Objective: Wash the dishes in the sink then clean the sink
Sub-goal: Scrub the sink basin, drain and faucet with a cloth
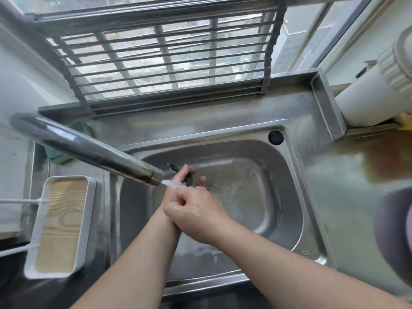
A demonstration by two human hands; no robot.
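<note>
The steel sink (298,181) holds only foam residue on its bottom. Water (172,184) runs from the faucet spout (89,148) onto my hands over the basin. My left hand (182,176) reaches in from the lower left and grips a thin black utensil (175,167), whose tip sticks out to the upper left. My right hand (196,214) comes from the lower right and lies across my left wrist with its fingers curled. Whether those fingers hold anything is hidden.
A white tray with a wooden bottom (60,226) sits left of the sink. Behind the faucet is a green object (55,155). A roll-up metal rack (167,63) leans at the window. A white cylinder (367,94) and a dark round object (394,230) are on the right.
</note>
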